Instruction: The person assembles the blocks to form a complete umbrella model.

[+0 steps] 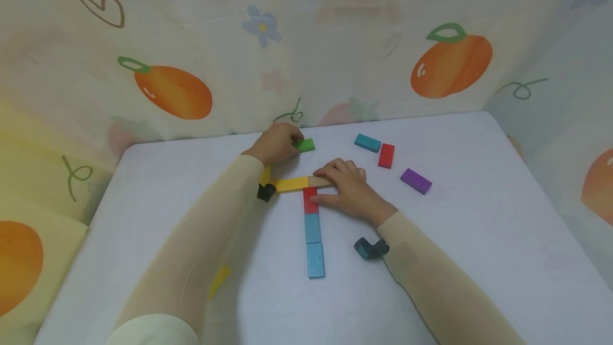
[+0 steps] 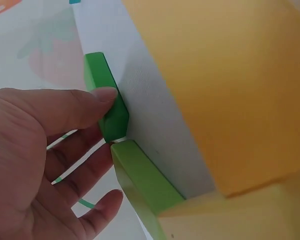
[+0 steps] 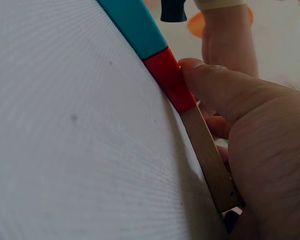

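Observation:
Near the back edge of the table my left hand (image 1: 278, 142) pinches a green block (image 1: 307, 145), its thumb on one face and fingers behind. In the left wrist view a lighter green block (image 2: 145, 175) lies end to end with the held dark green one. My right hand (image 1: 351, 190) rests on the laid blocks. Its thumb touches the red block (image 1: 310, 206), while its fingers lie along the far side of a plain wooden block (image 1: 320, 182). Joined to the wooden block is a yellow block (image 1: 292, 184). Two blue blocks (image 1: 313, 228) continue the line from the red one.
At the back right lie a teal block (image 1: 367, 142), another red block (image 1: 386, 156) and a purple block (image 1: 416, 181). Yellow pieces (image 1: 219, 281) show partly beside my left sleeve. A dark wrist device (image 1: 371, 249) sits by my right cuff. A patterned cloth hangs behind the white table (image 1: 455, 281).

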Tool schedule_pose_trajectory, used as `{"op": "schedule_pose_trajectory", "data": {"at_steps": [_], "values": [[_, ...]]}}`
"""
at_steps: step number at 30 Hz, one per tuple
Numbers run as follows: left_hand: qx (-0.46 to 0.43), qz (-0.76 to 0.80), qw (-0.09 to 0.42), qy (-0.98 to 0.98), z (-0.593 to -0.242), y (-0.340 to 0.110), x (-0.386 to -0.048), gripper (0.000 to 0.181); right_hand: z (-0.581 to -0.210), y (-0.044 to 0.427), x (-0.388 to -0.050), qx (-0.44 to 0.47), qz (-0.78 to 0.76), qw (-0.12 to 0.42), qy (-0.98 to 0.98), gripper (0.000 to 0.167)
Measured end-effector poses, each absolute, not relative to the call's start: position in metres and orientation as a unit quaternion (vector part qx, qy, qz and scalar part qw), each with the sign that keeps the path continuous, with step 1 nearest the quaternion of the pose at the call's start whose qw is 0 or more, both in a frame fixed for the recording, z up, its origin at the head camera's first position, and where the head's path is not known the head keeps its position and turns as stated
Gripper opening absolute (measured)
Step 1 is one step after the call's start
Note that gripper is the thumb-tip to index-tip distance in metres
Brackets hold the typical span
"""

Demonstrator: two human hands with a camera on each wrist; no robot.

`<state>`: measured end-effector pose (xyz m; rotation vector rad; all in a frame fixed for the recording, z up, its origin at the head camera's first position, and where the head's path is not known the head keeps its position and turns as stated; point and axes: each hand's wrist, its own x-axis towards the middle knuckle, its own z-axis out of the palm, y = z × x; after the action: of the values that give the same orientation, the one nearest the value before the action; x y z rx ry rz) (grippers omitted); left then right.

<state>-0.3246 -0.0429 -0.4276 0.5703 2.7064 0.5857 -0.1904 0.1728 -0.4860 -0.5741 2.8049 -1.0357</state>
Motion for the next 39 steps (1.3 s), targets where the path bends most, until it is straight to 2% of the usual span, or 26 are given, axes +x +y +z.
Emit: {"op": "schedule_pose_trajectory", "data": {"at_steps": [39], "values": [[0.242,0.176,0.133,0.945,-0.427,-0.045,-0.341,0.031,-0.484,0.173,-0.190,-0.179,-0.332,0.050,0.925,0.065]]}}
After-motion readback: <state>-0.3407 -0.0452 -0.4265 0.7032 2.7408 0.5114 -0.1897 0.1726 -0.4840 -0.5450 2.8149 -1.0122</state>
